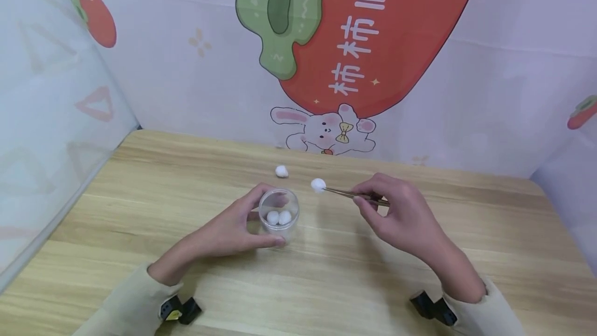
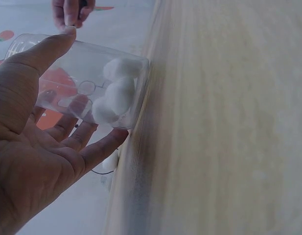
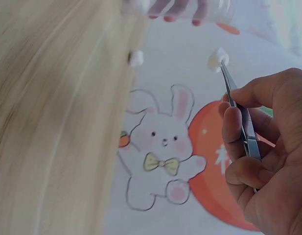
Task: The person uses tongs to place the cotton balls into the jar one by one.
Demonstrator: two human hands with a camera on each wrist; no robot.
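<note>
My left hand (image 1: 233, 227) grips a clear plastic jar (image 1: 280, 198) that stands upright on the table, fingers behind it and thumb in front. Inside, at the bottom, lie several white cotton balls (image 2: 120, 93), best seen in the left wrist view. With my right hand (image 1: 403, 217) I pinch metal tweezers (image 3: 246, 125). Their tips hold another cotton ball (image 1: 318, 185) in the air, to the right of the jar's open mouth. One loose cotton ball (image 1: 282, 171) lies on the table just behind the jar.
The wooden table (image 1: 354, 294) meets a printed cloth backdrop (image 1: 186, 92) at its back edge. A similar pale cloth (image 1: 51, 118) hangs along the left side. Black devices (image 1: 179, 310) are strapped at both wrists.
</note>
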